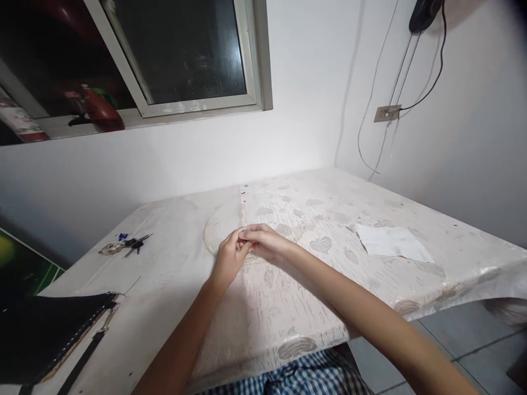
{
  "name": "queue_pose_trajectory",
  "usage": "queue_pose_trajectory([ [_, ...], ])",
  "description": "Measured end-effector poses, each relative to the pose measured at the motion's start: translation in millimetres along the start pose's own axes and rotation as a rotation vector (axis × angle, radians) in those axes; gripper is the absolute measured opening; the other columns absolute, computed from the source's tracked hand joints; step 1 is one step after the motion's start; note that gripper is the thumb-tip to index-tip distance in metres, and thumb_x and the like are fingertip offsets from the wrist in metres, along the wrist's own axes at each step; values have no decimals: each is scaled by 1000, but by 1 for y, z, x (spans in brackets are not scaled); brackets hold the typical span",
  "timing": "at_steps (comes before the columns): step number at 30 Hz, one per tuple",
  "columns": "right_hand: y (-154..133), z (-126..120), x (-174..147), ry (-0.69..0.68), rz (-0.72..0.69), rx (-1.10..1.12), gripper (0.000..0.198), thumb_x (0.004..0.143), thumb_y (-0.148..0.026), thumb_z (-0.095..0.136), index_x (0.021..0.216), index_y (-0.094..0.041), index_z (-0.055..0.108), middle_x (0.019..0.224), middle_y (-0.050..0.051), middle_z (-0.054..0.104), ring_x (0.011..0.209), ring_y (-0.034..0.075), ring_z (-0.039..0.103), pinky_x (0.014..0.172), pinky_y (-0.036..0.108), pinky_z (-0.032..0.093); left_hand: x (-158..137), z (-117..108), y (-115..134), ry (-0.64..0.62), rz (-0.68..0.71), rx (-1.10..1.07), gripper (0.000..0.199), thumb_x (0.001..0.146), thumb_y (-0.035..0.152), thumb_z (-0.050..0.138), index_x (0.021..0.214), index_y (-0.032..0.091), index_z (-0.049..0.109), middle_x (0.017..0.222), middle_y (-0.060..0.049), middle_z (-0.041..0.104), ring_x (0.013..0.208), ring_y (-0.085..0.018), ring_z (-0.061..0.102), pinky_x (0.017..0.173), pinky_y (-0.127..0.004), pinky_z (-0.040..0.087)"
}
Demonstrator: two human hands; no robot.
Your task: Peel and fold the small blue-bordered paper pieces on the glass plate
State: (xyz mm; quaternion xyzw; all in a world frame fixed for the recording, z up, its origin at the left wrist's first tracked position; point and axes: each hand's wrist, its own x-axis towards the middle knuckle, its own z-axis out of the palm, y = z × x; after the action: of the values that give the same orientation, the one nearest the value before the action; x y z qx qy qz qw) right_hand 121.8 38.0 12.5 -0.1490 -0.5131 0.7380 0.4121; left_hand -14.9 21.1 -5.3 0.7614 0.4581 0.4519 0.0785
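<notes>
My left hand point(231, 253) and my right hand point(267, 240) meet over a round mat point(209, 225) near the middle of the table. Both are closed, with their fingertips pressed together. A small bluish object point(244, 233) shows between them; its kind is too small and covered to make out. Beyond my hands, in a rough line toward the wall, lie a tiny dark piece point(245, 201), a red piece point(242, 192) and a bluish piece point(246, 186).
A bunch of keys point(134, 243) lies at the left of the table point(164, 302). Nearer is a black bag or case point(53, 329) with a strap. A white cloth or paper point(391, 242) lies at the right. A window point(193, 49) and an outlet point(387, 113) are beyond.
</notes>
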Motion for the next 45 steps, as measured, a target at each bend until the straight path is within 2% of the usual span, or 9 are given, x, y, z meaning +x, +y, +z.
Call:
queue_pose_trajectory([
  [4,6,-2,2,11,19,-60,17,72,-28,64,71,-11,61,68,3,58,60,9,51,54,22,34,0,3,-1,-33,-84,-63,23,79,25,52,100,17,57,76,-1,62,65,-12,57,62,-24,45],
  [10,12,2,5,53,31,-7,18,72,-27,60,63,-12,55,59,0,52,50,7,43,46,22,24,0,4,0,-90,-130,-115,21,78,25,52,98,18,54,72,0,59,61,-11,56,60,-24,44],
  [15,11,7,3,103,79,27,16,72,-17,51,56,-14,49,54,-1,49,47,7,40,46,23,26,1,1,0,-172,-134,-49,19,77,30,55,92,19,51,60,5,52,55,-10,50,55,-22,39],
  [18,8,6,5,120,158,104,21,76,-19,46,56,-15,47,50,-2,45,44,7,37,45,21,27,2,0,1,-209,-136,-5,18,77,36,54,83,19,49,57,5,49,53,-10,48,52,-22,36],
  [23,4,1,10,201,340,228,34,87,-31,30,56,-19,38,43,-2,41,37,8,34,40,21,27,2,0,6,-296,-132,-67,19,80,35,51,90,20,51,60,4,55,56,-11,51,55,-23,40],
  [28,-1,1,9,274,415,175,38,90,-32,23,56,-21,36,39,-2,39,34,10,33,38,22,26,0,-1,10,-371,-108,-26,21,82,34,48,97,20,52,66,3,54,61,-12,51,57,-23,40],
  [36,-2,5,6,391,390,178,35,90,-34,29,59,-21,38,44,-1,39,41,11,38,42,23,28,1,-9,19,-450,-42,170,27,84,36,45,107,23,51,84,-1,58,71,-15,54,60,-25,39],
  [41,1,3,5,321,378,201,33,90,-34,29,61,-20,38,48,-2,40,46,11,39,50,23,36,1,-8,18,-455,-11,240,24,83,30,46,104,22,51,84,-3,59,72,-18,57,60,-26,39],
  [45,-2,3,5,318,392,190,32,90,-36,29,64,-20,38,52,-2,41,47,10,40,49,22,36,-2,-5,14,-429,-34,178,21,83,29,45,102,21,51,81,-3,58,70,-18,57,59,-26,40],
])
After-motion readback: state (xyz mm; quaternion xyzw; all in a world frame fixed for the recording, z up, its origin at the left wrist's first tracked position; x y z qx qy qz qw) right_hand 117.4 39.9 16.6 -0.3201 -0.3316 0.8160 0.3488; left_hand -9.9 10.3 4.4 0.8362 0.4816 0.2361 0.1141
